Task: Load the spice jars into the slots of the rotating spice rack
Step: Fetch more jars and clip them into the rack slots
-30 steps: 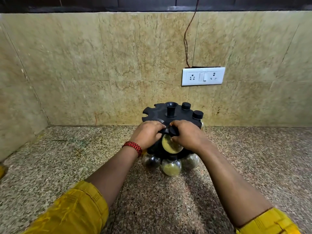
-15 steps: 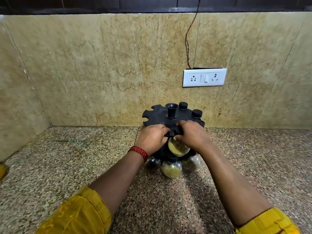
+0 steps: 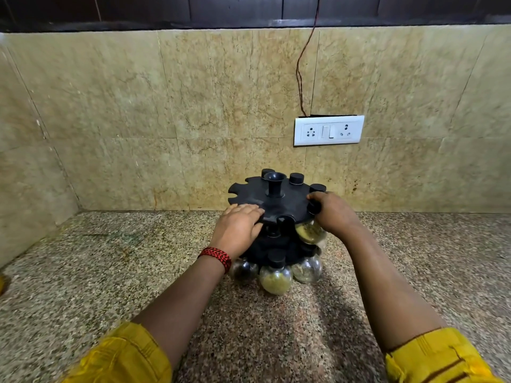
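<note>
A black two-tier rotating spice rack point(image 3: 287, 203) stands on the granite counter by the back wall. Round glass jars with black caps hang in its slots; on the lower tier I see a yellow-filled jar point(image 3: 275, 280) in front with two more beside it. My left hand point(image 3: 239, 230) lies flat on the top disc's front-left edge, fingers straight. My right hand point(image 3: 333, 214) grips the black cap of a yellow spice jar point(image 3: 309, 232) that hangs in a front-right slot of the top tier. Three more caps show along the top tier's back right. Slots at the left are bare.
The speckled granite counter point(image 3: 138, 272) runs left and right of the rack. A tiled wall rises right behind it, with a white socket plate point(image 3: 328, 131) and a thin wire point(image 3: 304, 64) above. A side wall closes the left end.
The top disc has turned, carrying the yellow jar from the front middle to the front right. My right hand moved right with it; my left hand flattened onto the disc.
</note>
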